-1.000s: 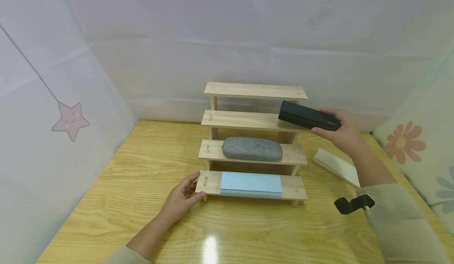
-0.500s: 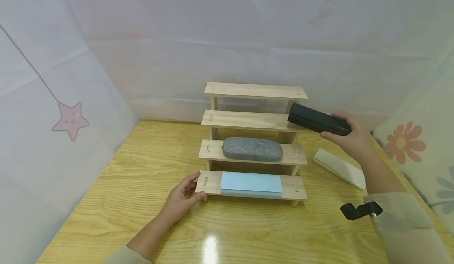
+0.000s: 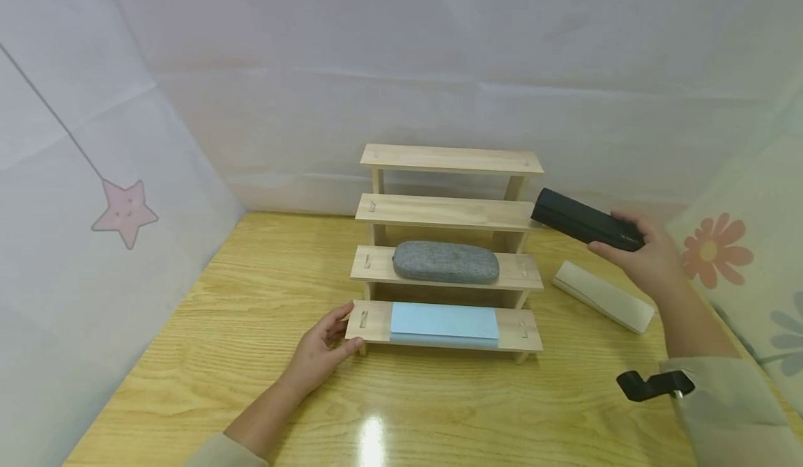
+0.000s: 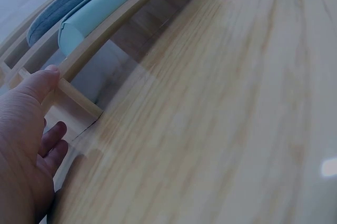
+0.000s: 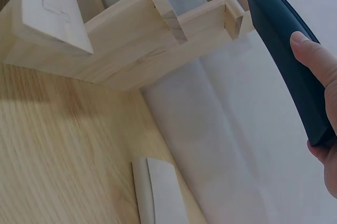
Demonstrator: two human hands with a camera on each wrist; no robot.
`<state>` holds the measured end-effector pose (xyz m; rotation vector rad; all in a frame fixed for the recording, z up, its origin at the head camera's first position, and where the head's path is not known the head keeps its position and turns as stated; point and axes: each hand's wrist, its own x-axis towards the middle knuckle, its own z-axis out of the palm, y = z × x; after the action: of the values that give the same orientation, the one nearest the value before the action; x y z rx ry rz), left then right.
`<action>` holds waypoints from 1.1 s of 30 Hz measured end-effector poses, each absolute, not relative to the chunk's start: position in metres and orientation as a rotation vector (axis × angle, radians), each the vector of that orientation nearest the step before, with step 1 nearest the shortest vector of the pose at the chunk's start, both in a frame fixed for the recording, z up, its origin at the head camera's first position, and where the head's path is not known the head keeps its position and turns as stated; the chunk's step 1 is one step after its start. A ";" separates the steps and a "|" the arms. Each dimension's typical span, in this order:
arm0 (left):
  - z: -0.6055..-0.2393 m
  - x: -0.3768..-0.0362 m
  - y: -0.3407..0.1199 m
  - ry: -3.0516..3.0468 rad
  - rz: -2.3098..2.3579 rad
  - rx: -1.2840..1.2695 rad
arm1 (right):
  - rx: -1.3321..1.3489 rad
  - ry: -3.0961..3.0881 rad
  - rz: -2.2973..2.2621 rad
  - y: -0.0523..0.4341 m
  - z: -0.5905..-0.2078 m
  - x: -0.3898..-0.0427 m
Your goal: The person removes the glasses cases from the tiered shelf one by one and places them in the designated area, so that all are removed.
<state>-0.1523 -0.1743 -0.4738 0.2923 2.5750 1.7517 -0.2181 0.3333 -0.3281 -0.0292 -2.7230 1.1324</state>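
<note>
White sheets wall in the wood counter point(image 3: 251, 355); stepped rack point(image 3: 447, 244) at centre. My right hand point(image 3: 649, 258) at 3 o'clock of the rack has its grip wrapped round one end of the black case point(image 3: 586, 228), thumb on top, case in the air, tilted, its far end just off the second shelf's right edge, not touching. My left hand point(image 3: 320, 352) at 8 o'clock, fingers relaxed, thumb against the bottom shelf's left end, probably steadying the rack. Grey case point(image 3: 446, 263) sits on the third shelf, blue case point(image 3: 444, 323) on the bottom one; top two shelves bare. White case point(image 3: 603, 296) lies on the counter under my right wrist. Open room right of the rack and along the front.
</note>
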 end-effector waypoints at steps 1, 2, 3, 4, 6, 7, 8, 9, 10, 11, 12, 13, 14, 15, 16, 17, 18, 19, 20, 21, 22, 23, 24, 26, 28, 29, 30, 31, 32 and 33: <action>-0.474 -0.152 -0.174 2.575 1.753 0.291 | -0.027 -2.715 1.128 0.335 -0.330 -0.217; -0.474 -0.152 -0.174 2.576 1.754 0.291 | -0.027 -2.712 1.121 0.336 -0.331 -0.217; -0.473 -0.152 -0.174 2.575 1.755 0.291 | -0.029 -2.710 1.115 0.337 -0.332 -0.216; -0.473 -0.152 -0.174 2.574 1.755 0.295 | -0.035 -2.711 1.110 0.338 -0.334 -0.215; -0.473 -0.153 -0.174 2.574 1.754 0.299 | -0.047 -2.714 1.100 0.341 -0.336 -0.213; -0.474 -0.153 -0.175 2.574 1.753 0.299 | -0.055 -2.718 1.098 0.342 -0.337 -0.213; -0.474 -0.153 -0.175 2.575 1.753 0.299 | -0.061 -2.720 1.093 0.343 -0.338 -0.212; -0.474 -0.153 -0.175 2.575 1.752 0.297 | -0.067 -2.722 1.091 0.344 -0.339 -0.211; -0.474 -0.154 -0.175 2.575 1.751 0.296 | -0.068 -2.723 1.086 0.345 -0.341 -0.211; -0.474 -0.154 -0.175 2.576 1.751 0.294 | -0.068 -2.721 1.082 0.346 -0.342 -0.210; -0.474 -0.154 -0.175 2.576 1.753 0.289 | -0.068 -2.723 1.077 0.347 -0.343 -0.210; -0.475 -0.154 -0.175 2.572 1.755 0.288 | -0.071 -2.720 1.075 0.348 -0.345 -0.209; -0.475 -0.154 -0.175 2.572 1.754 0.287 | -0.073 -2.718 1.074 0.348 -0.346 -0.208; -0.475 -0.154 -0.175 2.569 1.757 0.286 | -0.073 -2.716 1.081 0.349 -0.348 -0.208; -0.475 -0.154 -0.175 2.566 1.760 0.285 | -0.074 -2.713 1.084 0.350 -0.349 -0.207; -0.476 -0.154 -0.175 2.565 1.759 0.286 | -0.076 -2.711 1.085 0.350 -0.350 -0.206; -0.476 -0.153 -0.175 2.564 1.759 0.287 | -0.085 -2.712 1.089 0.351 -0.352 -0.206; -0.476 -0.153 -0.175 2.564 1.759 0.289 | -0.092 -2.710 1.093 0.352 -0.353 -0.205; -0.476 -0.153 -0.175 2.567 1.759 0.291 | -0.099 -2.711 1.096 0.354 -0.354 -0.204; -0.476 -0.153 -0.175 2.566 1.762 0.293 | -0.105 -2.713 1.092 0.355 -0.355 -0.203; -0.476 -0.153 -0.175 2.567 1.763 0.293 | -0.108 -2.716 1.083 0.356 -0.356 -0.203; -0.476 -0.153 -0.175 2.569 1.763 0.298 | -0.110 -2.720 1.072 0.358 -0.358 -0.202; -0.476 -0.153 -0.175 2.569 1.766 0.298 | -0.112 -2.725 1.062 0.359 -0.359 -0.202; -0.476 -0.153 -0.175 2.568 1.769 0.301 | -0.099 -2.730 1.033 0.362 -0.361 -0.200; -0.476 -0.154 -0.175 2.569 1.768 0.303 | -0.085 -2.734 1.009 0.364 -0.364 -0.199; -0.477 -0.154 -0.175 2.570 1.766 0.304 | -0.084 -2.737 1.002 0.365 -0.365 -0.198; -0.476 -0.154 -0.175 2.571 1.764 0.300 | -0.089 -2.743 1.002 0.366 -0.366 -0.197; -0.476 -0.154 -0.175 2.571 1.762 0.298 | -0.092 -2.747 1.001 0.367 -0.368 -0.196; -0.477 -0.154 -0.175 2.572 1.760 0.297 | -0.102 -2.751 1.002 0.368 -0.370 -0.196; -0.477 -0.154 -0.175 2.573 1.758 0.296 | -0.109 -2.756 1.007 0.368 -0.372 -0.195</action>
<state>-0.1544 -0.1749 -0.4765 0.2959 2.5734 1.7582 -0.1949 0.3683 -0.3717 -0.1090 -2.7557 1.0071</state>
